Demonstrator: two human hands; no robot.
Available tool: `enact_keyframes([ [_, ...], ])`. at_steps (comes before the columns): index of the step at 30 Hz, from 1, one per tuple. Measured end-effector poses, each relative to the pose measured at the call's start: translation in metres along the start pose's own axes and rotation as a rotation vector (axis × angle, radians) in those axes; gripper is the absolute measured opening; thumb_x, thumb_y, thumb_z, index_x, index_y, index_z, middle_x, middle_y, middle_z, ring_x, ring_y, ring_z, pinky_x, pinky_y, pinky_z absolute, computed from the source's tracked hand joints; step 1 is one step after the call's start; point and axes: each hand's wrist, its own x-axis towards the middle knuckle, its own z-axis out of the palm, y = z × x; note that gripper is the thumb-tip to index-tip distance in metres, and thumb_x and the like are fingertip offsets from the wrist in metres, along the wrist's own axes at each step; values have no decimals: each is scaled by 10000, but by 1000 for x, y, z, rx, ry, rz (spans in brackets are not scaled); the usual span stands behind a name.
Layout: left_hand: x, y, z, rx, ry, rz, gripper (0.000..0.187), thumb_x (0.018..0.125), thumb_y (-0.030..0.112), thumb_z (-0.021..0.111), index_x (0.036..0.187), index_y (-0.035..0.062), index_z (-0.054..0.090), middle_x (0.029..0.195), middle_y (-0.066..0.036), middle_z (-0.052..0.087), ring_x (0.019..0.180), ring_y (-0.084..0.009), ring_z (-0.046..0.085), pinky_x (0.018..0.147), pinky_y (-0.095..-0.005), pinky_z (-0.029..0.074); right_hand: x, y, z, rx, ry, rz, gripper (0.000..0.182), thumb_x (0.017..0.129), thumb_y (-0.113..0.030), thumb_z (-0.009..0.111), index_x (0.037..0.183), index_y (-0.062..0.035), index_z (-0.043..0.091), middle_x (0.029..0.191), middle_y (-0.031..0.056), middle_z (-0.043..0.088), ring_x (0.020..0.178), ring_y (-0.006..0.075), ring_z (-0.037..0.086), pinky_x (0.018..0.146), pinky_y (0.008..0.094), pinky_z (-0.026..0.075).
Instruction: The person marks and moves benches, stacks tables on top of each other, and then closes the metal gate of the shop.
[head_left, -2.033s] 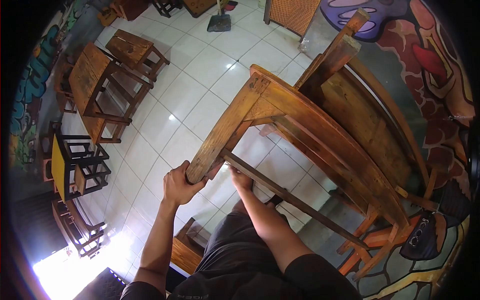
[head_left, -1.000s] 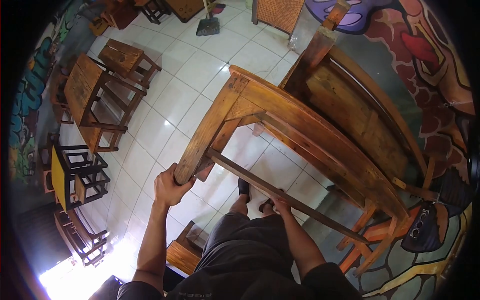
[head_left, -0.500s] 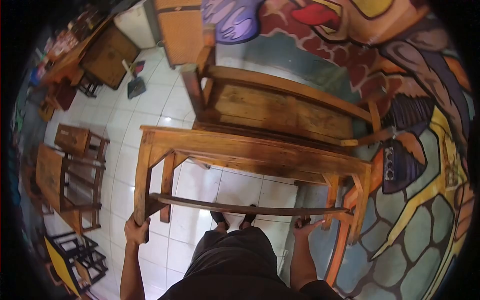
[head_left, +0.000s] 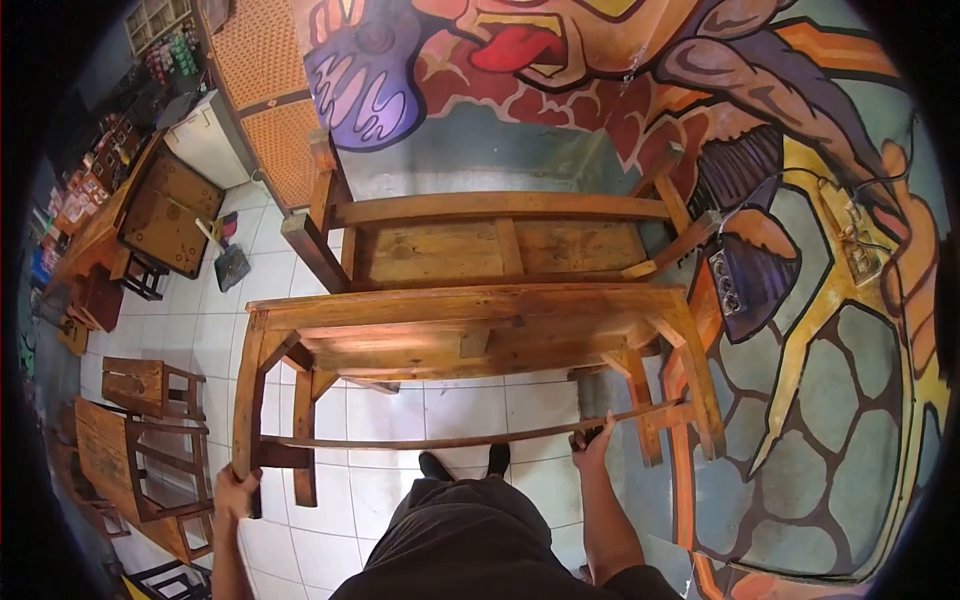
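Left hand (head_left: 233,495): fingers wrapped round the foot end of the table's near left leg (head_left: 249,400); closed firmly on it, as I see it.

Right hand (head_left: 592,445): raised at the right part of the table's bar (head_left: 430,443), thumb upward, fingers partly curled; whether it grips the bar or only touches it, I cannot tell.

Table (head_left: 450,305), wooden, one: tilted, underside facing me, legs pointing my way, the bar running lengthwise between its two ends.

Shoes (head_left: 498,460), dark, one pair: on the floor (head_left: 375,500) of white tiles, my side of the table, just past the bar in my view.

Second table (head_left: 430,250), wooden: directly beyond the table, upturned, legs in the air; close up to it, contact not certain to me.

Wall (head_left: 500,150), painted with a mural: beyond the table and along its right side.

Power strip (head_left: 727,283), dark: on the wall, right of the table.

Stool (head_left: 135,380), wooden: left of the table, well apart.

Low table (head_left: 105,440), wooden: left of the table, just beside the stool.

Dustpan (head_left: 232,268), dark: on the floor, left of the table and beyond it.

Woven screen (head_left: 255,65), tan: beyond the table's left end.

Desk (head_left: 112,206), crowded with small goods I cannot identify: far left beyond the table.
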Motion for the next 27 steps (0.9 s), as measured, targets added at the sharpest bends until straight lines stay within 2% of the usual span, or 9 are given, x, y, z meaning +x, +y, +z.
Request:
enact_keyframes([
  [8, 32, 51, -74, 385, -55, -105, 619, 672, 495, 680, 901, -79, 632, 776, -260, 630, 802, -388, 628, 731, -427, 474, -51, 0, 0, -36, 165, -52, 560, 757, -689, 574, 748, -136, 486, 600, 3, 479, 368, 124, 335, 402, 264, 310],
  [10, 51, 60, -85, 361, -33, 36, 640, 673, 519, 684, 853, -94, 645, 768, -271, 633, 802, -392, 638, 726, -429, 488, -53, -6, 2, -76, 87, -103, 547, 744, -673, 604, 818, -142, 502, 652, 7, 501, 396, 122, 383, 410, 264, 325],
  [14, 95, 122, -88, 666, -328, -178, 623, 653, 494, 732, 912, -68, 663, 852, -192, 678, 695, -276, 663, 643, -373, 508, -49, -10, 26, -153, 210, -143, 570, 733, -605, 667, 942, -87, 551, 787, 34, 559, 506, 111, 484, 400, 252, 339],
  [16, 130, 97, -68, 713, -444, -251, 649, 633, 610, 697, 874, 8, 701, 850, -194, 677, 804, -267, 670, 670, -425, 502, -44, -12, 37, -282, 329, -170, 617, 718, -528, 729, 1044, -32, 563, 833, 43, 591, 535, 119, 510, 405, 258, 342],
  [18, 175, 27, -48, 531, -656, -458, 695, 666, 568, 719, 1184, 116, 622, 1362, -155, 467, 1214, -317, 470, 924, -445, 436, -43, -18, 46, -267, 328, -192, 634, 719, -387, 785, 1136, 20, 535, 970, 76, 609, 698, 160, 579, 528, 276, 450],
  [20, 141, 79, -53, 685, -724, -407, 535, 730, 529, 694, 1185, 254, 628, 1402, -122, 427, 1293, -308, 379, 1002, -496, 360, -51, -11, 46, -223, 189, -447, 556, 747, -291, 781, 1149, -9, 521, 1045, 68, 602, 861, 169, 601, 666, 296, 492],
  [22, 191, 2, -51, 531, -909, -569, 450, 755, 518, 677, 1151, 309, 636, 1273, -81, 541, 1193, -258, 461, 954, -520, 391, -51, -15, 37, -218, 255, -357, 550, 755, -182, 778, 1189, 12, 500, 1163, 89, 564, 1009, 193, 567, 816, 320, 484],
  [26, 207, 33, -55, 409, -947, -611, 319, 797, 357, 700, 1065, 187, 661, 934, -75, 652, 639, -183, 639, 527, -338, 562, -56, -31, 59, -241, 308, -304, 527, 758, -349, 761, 1101, -19, 534, 963, 64, 613, 738, 158, 582, 570, 279, 459],
  [27, 200, 57, -60, 432, -906, -547, 326, 796, 352, 700, 1066, 175, 656, 906, -74, 652, 625, -187, 641, 535, -338, 566, -60, -34, 66, -184, 335, -223, 516, 758, -417, 748, 1047, -36, 554, 864, 46, 622, 609, 134, 560, 478, 265, 421],
])
